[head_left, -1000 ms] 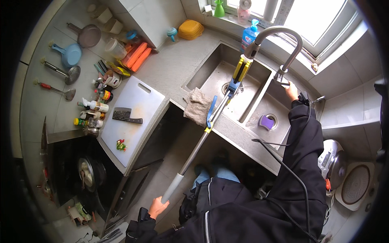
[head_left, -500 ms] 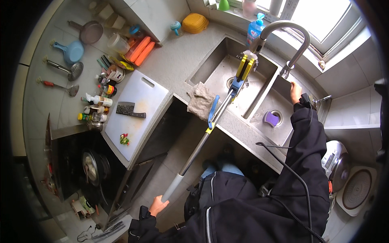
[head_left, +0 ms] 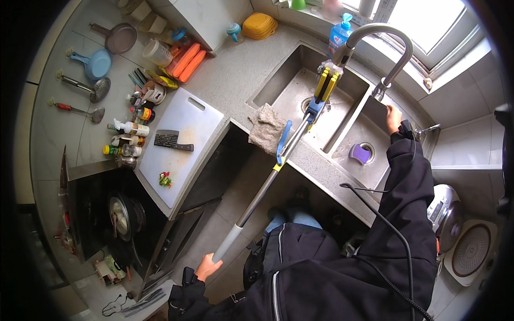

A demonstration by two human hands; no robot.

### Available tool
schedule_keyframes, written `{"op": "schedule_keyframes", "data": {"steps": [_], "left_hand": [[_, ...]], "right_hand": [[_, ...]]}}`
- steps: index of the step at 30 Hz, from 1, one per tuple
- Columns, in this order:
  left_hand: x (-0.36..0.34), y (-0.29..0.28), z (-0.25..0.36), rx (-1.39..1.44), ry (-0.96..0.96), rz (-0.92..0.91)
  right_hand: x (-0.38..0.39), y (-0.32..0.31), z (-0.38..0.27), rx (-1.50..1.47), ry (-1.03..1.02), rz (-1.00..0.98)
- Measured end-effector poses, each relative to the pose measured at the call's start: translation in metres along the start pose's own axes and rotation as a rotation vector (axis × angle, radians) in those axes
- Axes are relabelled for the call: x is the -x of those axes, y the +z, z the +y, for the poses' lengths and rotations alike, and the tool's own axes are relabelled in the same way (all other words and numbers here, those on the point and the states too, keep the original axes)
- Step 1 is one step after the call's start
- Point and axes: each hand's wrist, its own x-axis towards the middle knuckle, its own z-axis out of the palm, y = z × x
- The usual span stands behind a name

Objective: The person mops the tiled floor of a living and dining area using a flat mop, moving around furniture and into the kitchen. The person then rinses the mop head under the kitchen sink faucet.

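My left hand (head_left: 208,266) is closed round the grey grip of a sponge mop (head_left: 257,200), low in the view. The metal pole slants up across the counter edge to yellow rollers and a pale, wet-looking head over the left basin of the steel sink (head_left: 286,88). That head sits right below the spout of the arched faucet (head_left: 396,40). A blue lever is on the pole. My right hand (head_left: 394,119) is closed at the far edge of the right basin, near the faucet base; what its fingers grip is hidden.
A beige cloth (head_left: 266,128) lies on the counter edge beside the pole. In the right basin is a purple sponge (head_left: 359,154). On the left, a cleaver (head_left: 172,140) and chopped vegetables (head_left: 165,180) rest on a white cutting board (head_left: 187,120). A black cable (head_left: 393,235) hangs by my right arm.
The whole view has shifted very slightly. Both hands keep their places, and the mop head stays below the spout.
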Motion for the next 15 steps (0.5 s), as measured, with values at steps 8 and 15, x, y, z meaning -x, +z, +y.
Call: {"op": "schedule_keyframes", "data": {"steps": [8,15], "left_hand": [[0.002,0.0057,-0.0017,0.045,-0.049,-0.033],[0.0025,0.0091,-0.0019,0.049,0.0,-0.026]], "right_hand": [[-0.0023,-0.0047,-0.0002,-0.039,-0.007,-0.039],[-0.003,-0.0052,0.0001,-0.038,0.006,-0.039]]}}
